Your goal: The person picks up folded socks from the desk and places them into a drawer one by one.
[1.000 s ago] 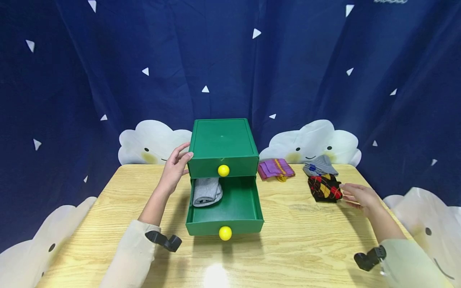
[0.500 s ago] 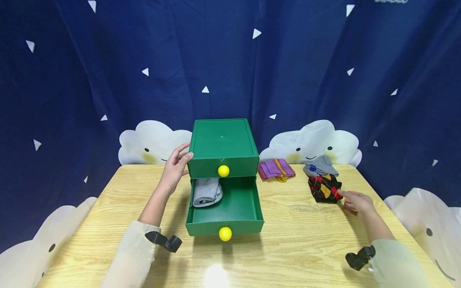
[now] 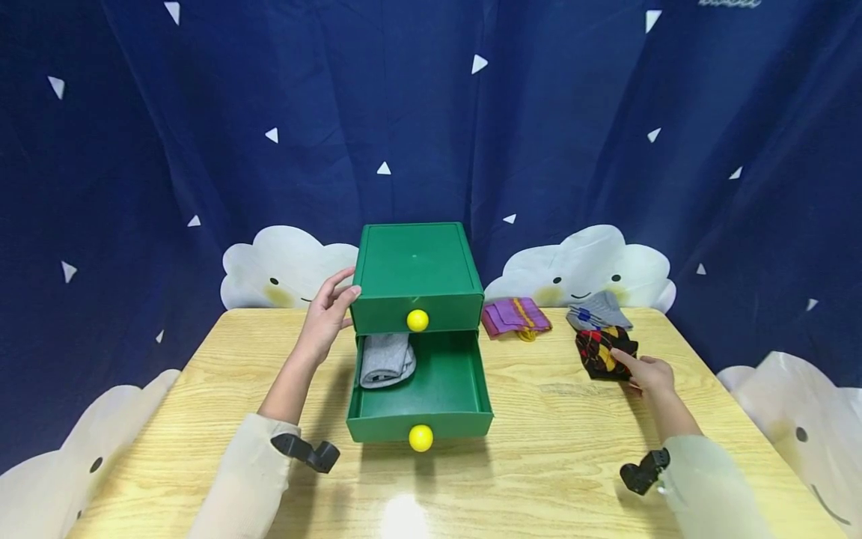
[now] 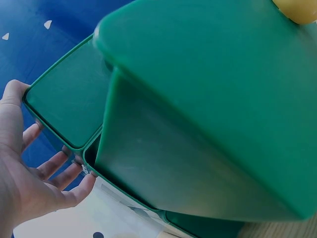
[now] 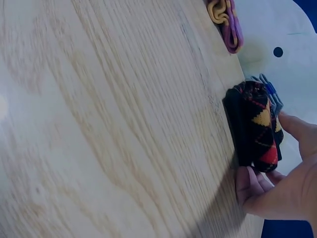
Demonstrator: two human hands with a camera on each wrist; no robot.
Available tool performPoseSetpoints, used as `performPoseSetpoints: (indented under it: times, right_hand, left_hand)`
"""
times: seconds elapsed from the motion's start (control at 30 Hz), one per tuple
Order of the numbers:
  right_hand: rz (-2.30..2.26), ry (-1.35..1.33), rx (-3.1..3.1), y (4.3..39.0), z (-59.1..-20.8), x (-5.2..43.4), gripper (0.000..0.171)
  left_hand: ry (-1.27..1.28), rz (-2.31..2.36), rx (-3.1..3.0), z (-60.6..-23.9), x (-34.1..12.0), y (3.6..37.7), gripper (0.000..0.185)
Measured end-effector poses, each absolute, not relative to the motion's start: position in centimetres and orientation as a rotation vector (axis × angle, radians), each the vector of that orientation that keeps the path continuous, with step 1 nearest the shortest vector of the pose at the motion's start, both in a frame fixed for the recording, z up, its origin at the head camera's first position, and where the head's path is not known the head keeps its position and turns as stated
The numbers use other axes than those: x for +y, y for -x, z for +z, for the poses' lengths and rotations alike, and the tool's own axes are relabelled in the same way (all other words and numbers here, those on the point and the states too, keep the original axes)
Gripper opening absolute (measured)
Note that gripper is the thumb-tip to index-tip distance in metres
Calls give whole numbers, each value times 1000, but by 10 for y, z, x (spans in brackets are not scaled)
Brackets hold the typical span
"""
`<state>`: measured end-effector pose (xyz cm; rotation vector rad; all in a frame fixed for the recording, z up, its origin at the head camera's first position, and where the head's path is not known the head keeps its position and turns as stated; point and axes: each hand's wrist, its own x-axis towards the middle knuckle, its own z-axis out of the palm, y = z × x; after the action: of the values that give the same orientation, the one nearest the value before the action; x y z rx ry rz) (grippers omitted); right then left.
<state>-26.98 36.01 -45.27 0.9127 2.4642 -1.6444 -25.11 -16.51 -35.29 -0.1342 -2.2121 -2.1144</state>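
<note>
1. green cabinet (image 3: 416, 258), two-tiered, sits mid-table: its upper drawer (image 3: 377, 314) is in, and its lower drawer (image 3: 373, 429) is pulled out towards the person. each drawer has a round yellow knob.
2. left hand (image 3: 326, 311) rests against the cabinet's left side, thumb and fingers spread wide and loosely extended; the fingertips touch the side and the thumb lies at the upper front edge.
3. black argyle sock (image 3: 598, 352), folded, with red and yellow diamonds, lies on the table well to the right of the cabinet.
4. right hand (image 3: 652, 376) is at that sock's near right corner, so also well right of the cabinet; one digit reaches over the sock and others bend against its near edge. i cannot tell whether it has a firm hold.
5. grey folded cloth (image 3: 386, 363) lies in the left part of the cabinet's lower drawer.
6. purple sock (image 3: 515, 314), folded, with yellow bands, lies just right of the cabinet.
7. grey-blue sock (image 3: 599, 309) lies farther right of the cabinet, touching the argyle one's far edge.
8. wooden table (image 3: 539, 471) carries the cabinet; a dark blue curtain (image 3: 303, 127) with white triangles and smiling clouds hangs behind it.
</note>
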Motion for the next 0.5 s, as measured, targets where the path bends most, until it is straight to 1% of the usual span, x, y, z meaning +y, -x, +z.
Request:
performPoseSetpoints:
  times: [0.2, 0.43, 0.5]
  right_hand:
    - [-1417, -868, 2625, 267, -446, 347, 91]
    - [-1211, -831, 2724, 268, -448, 345, 89]
    - [-1184, -831, 2744, 268, -450, 345, 85]
  left_hand:
    - [138, -2116, -2208, -354, -166, 251, 53]
    - [147, -2101, -2213, -354, -165, 251, 53]
    - [149, -2101, -2214, -354, -165, 251, 53]
